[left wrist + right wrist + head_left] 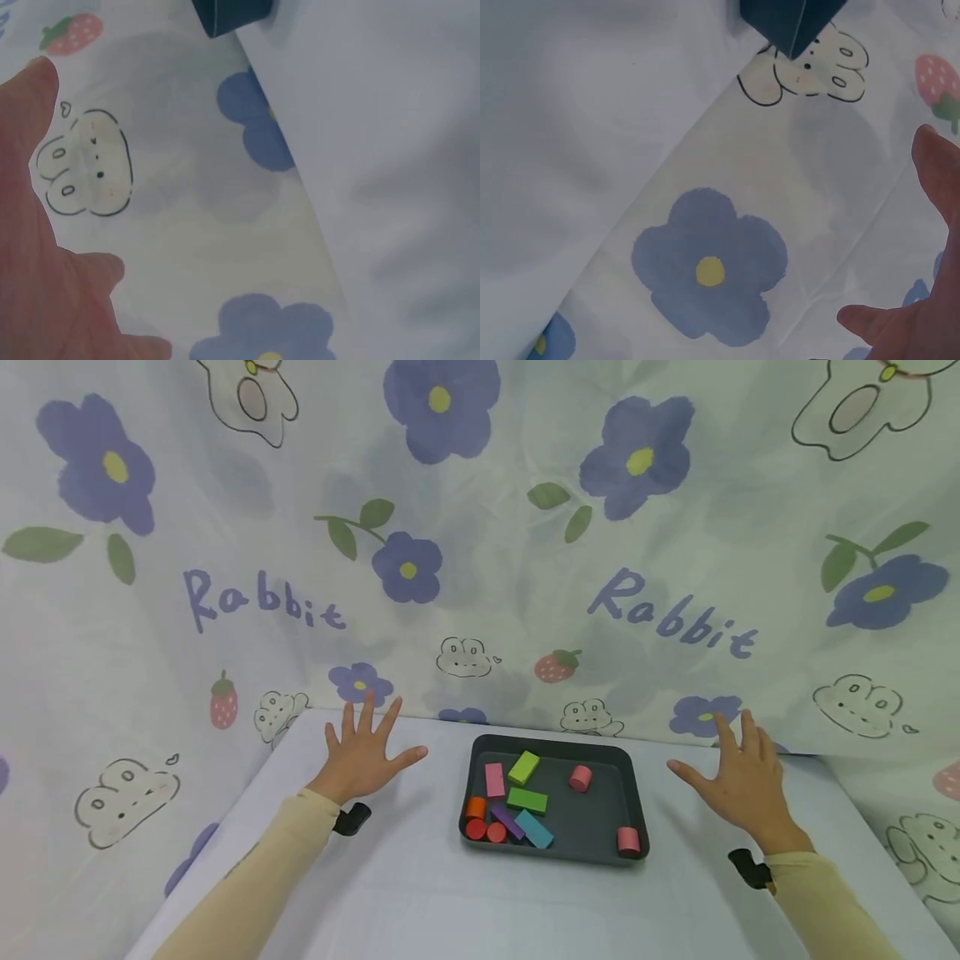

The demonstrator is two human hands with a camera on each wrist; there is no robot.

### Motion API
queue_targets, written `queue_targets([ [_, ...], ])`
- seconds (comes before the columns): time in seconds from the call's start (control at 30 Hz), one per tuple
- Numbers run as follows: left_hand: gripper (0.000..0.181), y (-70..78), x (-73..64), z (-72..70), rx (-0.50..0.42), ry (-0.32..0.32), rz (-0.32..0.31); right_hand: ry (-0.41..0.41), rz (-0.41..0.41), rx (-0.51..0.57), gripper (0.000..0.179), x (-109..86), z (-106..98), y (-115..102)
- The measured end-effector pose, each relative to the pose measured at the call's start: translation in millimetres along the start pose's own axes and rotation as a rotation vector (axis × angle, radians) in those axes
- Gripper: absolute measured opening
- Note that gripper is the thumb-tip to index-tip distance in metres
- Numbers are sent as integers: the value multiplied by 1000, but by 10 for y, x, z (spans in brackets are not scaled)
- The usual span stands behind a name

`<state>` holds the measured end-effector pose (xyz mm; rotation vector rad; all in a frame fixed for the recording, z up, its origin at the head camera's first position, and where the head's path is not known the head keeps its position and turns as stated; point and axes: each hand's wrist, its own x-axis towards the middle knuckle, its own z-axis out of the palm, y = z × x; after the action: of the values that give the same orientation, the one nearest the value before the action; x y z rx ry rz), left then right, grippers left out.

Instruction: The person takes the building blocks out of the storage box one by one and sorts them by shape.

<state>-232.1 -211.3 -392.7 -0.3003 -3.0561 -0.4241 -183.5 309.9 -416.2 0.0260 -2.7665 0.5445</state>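
Observation:
A dark grey tray (577, 827) lies on the white table between my two hands. Inside it, toward the left, are a pink block (495, 780), a yellow-green block (523, 767), a green block (527, 800), a purple block (507, 821) and a blue block (534, 829). An orange cylinder (476, 808) and red cylinders (497, 832) fill the near left corner. Two pink cylinders (581, 778) sit farther right. My left hand (362, 764) is raised left of the tray, fingers spread, holding nothing. My right hand (746, 785) is held likewise on the right, also bare.
A patterned cloth (480, 602) with flowers, rabbits and lettering hangs behind and beside the white table (450, 902). Each wrist carries a small black device, the left one (352, 819) and the right one (750, 868). A corner of the tray shows at the top of both wrist views.

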Motion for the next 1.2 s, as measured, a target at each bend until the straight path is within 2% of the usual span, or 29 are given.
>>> queue_targets([
  [0.4,99,79,-19,48,-36,14,16,50,-28,46,102,23,18,-213],
  [0.77,95,223,-49,236,-122,10,29,48,0,99,98,-16,131,-438],
  [1.2,95,380,-127,438,-195,-42,22,-2,44,204,94,-18,337,-701],
])
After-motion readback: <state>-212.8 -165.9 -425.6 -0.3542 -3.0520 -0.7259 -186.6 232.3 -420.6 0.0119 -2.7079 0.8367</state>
